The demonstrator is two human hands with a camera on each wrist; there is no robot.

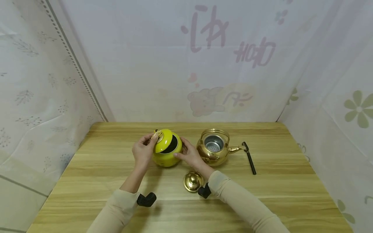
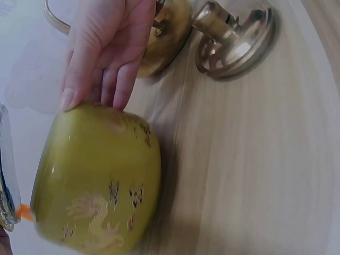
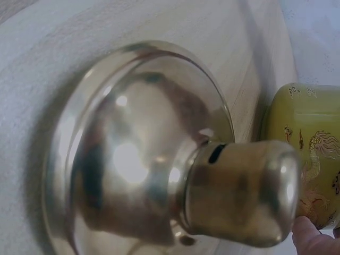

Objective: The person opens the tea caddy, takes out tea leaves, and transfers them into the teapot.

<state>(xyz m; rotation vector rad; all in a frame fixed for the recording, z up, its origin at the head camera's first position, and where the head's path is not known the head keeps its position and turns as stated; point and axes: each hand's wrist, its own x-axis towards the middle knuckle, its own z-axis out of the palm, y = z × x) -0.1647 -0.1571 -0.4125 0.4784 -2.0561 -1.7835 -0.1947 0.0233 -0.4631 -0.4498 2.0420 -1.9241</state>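
My left hand [image 1: 143, 149] pinches the knob of a yellow lid [image 1: 164, 141], which is tilted over the mouth of a yellow jar [image 1: 166, 160]. Part of the jar's dark inside shows beside the lid. Against the jar's right side, my right hand [image 1: 189, 153] holds it, thumb toward the near side and fingers behind. The left wrist view shows the jar [image 2: 101, 175] decorated with a dragon, with my right hand [image 2: 109, 53] at its upper rim. At the left edge there, a piece of the lid [image 2: 7, 175] appears.
A gold teapot [image 1: 214, 158] stands uncovered to the right, a perforated metal strainer [image 1: 214, 146] in its opening. Its gold lid [image 1: 193, 182] lies knob up nearer the front, close to my right wrist. Beyond the spout lies a black-handled tool [image 1: 251, 161] on the wooden table [image 1: 279, 194].
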